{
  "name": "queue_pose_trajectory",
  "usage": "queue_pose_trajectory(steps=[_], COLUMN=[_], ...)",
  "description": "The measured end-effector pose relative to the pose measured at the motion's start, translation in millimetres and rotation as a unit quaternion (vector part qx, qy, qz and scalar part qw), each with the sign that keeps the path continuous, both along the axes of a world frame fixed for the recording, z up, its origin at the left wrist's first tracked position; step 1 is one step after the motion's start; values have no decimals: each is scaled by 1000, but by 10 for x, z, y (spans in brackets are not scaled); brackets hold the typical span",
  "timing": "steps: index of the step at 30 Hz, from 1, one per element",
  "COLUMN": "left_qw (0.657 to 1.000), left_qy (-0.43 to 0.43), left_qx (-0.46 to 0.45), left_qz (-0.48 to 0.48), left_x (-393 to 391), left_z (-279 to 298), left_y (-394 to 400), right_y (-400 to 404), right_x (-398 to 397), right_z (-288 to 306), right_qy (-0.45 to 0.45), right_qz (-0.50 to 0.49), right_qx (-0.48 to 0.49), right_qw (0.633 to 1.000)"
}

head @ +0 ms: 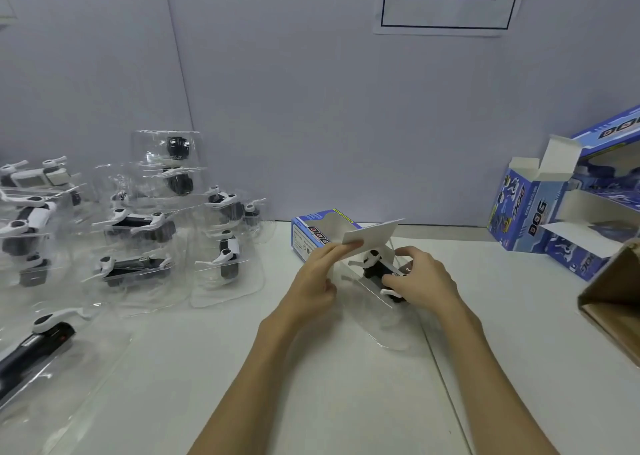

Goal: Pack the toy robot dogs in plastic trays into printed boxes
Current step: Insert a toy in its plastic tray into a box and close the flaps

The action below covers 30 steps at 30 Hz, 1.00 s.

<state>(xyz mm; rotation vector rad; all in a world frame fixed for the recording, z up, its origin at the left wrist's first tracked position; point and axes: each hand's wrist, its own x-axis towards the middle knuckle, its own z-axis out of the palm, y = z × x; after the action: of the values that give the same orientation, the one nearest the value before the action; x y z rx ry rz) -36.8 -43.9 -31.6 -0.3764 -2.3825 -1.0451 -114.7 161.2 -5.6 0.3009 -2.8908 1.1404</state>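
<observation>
A blue printed box (313, 234) lies on its side at the table's middle, its open end toward me. My left hand (317, 276) pinches the box's white flap (372, 234) and holds it raised. My right hand (420, 279) grips a black-and-white toy robot dog (379, 267) seated in a clear plastic tray (372, 310), at the box's mouth. The tray's near end sticks out over the table.
Several more toy dogs in clear trays (138, 226) are piled at the left. Open printed boxes (540, 212) stand at the right against the wall. A brown cardboard carton (613, 302) juts in at the right edge. The white table (207, 368) lies under everything.
</observation>
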Motion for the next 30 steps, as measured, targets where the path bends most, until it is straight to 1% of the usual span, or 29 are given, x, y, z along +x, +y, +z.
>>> queue_pose_trajectory(steps=[2, 5, 6, 8, 9, 10, 11, 12, 14, 16, 17, 19, 21, 23, 25, 26, 27, 28, 29, 30], left_qw=[1000, 999, 998, 996, 995, 995, 996, 997, 998, 999, 999, 999, 996, 992, 987, 984, 981, 978, 974, 971], left_qy=[11, 19, 19, 4, -6, -18, -30, -38, -39, -25, -11, 39, 83, 103, 121, 139, 145, 126, 80, 23], left_qx=[17, 41, 54, 85, 94, 93, 84, 67, 27, 17, 19, 19, 31, 42, 35, 44, 76, 128, 188, 222], left_qz=[-4, -11, -9, -8, -12, -19, -25, -30, -34, -43, -49, -33, 15, 63, 95, 103, 106, 106, 98, 86], left_x=[-13, -18, -14, -3, 4, 12, 25, 40, 46, 20, -7, -59, -86, -107, -115, -128, -139, -134, -126, -130], left_z=[5, 1, -6, 4, 13, 23, 35, 42, 22, -8, -25, -49, -78, -106, -141, -160, -177, -186, -191, -210], left_y=[81, 164, 167, 152, 147, 145, 152, 163, 197, 239, 251, 250, 203, 134, 85, 72, 65, 67, 73, 64], right_y=[-83, -145, -145, -121, -101, -79, -59, -43, -39, -57, -68, -88, -113, -154, -207, -228, -248, -265, -275, -278], right_x=[58, 85, 77, 52, 34, 25, 17, 10, 0, 1, 4, -8, -22, -29, -21, -21, -17, -15, -18, -19], right_z=[13, -10, -18, -18, -18, -7, -5, -10, -45, -88, -105, -147, -185, -242, -299, -327, -352, -379, -409, -438], right_qy=[15, 43, 63, 99, 95, 71, 37, 2, -35, -24, -15, -8, -20, -57, -76, -67, -52, -39, -31, -24], right_qz=[-28, -53, -56, -63, -75, -91, -106, -113, -103, -86, -85, -98, -108, -92, -68, -58, -48, -35, -20, -9], right_qx=[-1, -42, -74, -179, -237, -290, -324, -338, -313, -262, -255, -271, -293, -323, -325, -314, -302, -297, -295, -294], right_qw=[1000, 997, 994, 977, 964, 950, 939, 934, 944, 961, 963, 958, 950, 940, 940, 945, 951, 954, 955, 955])
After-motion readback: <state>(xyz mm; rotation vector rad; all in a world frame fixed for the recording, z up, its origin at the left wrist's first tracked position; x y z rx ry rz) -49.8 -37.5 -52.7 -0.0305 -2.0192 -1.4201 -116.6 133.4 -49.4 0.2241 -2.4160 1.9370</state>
